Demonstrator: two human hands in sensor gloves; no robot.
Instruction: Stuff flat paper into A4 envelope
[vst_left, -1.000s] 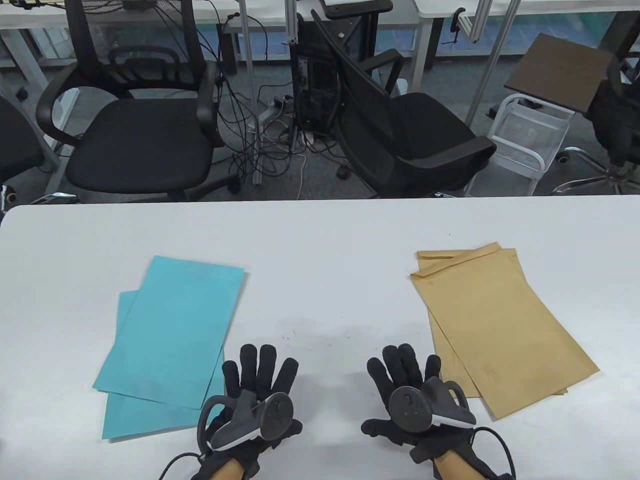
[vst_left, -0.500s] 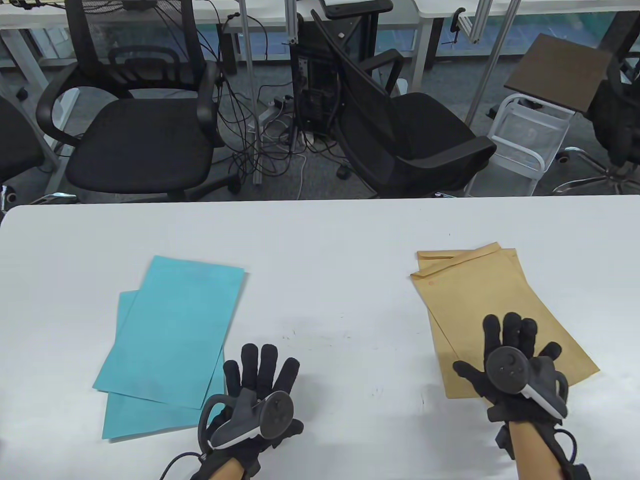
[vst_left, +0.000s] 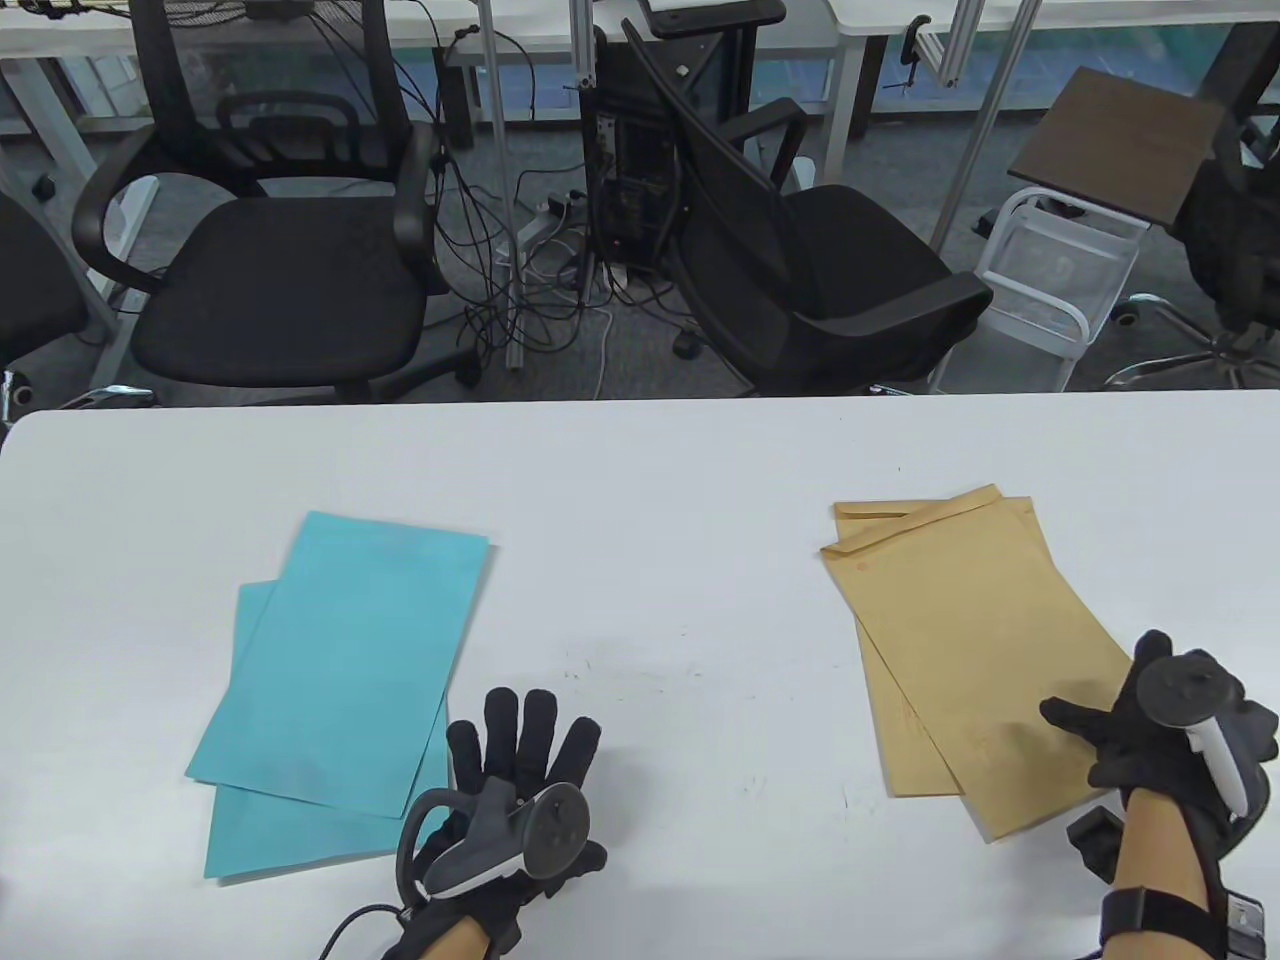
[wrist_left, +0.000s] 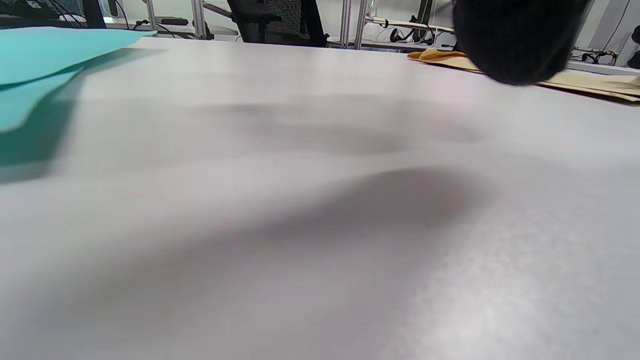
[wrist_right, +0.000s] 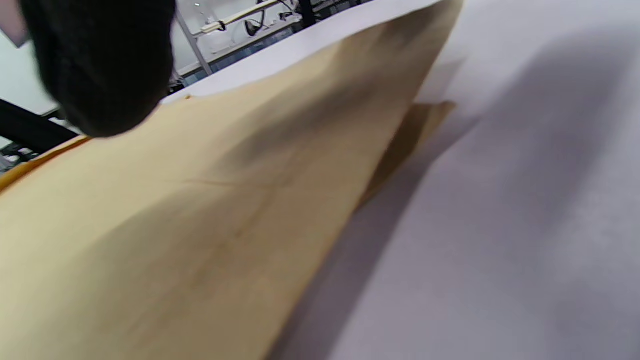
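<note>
Right hand (vst_left: 1160, 735) grips the near right corner of the top brown kraft-paper A4 envelope (vst_left: 975, 650), thumb on its face; its long axis runs 11 to 5 o'clock. The flat turquoise paper sheets (vst_left: 350, 660) lie at 10 o'clock of the nearer left hand (vst_left: 520, 780), flat and empty.
</note>
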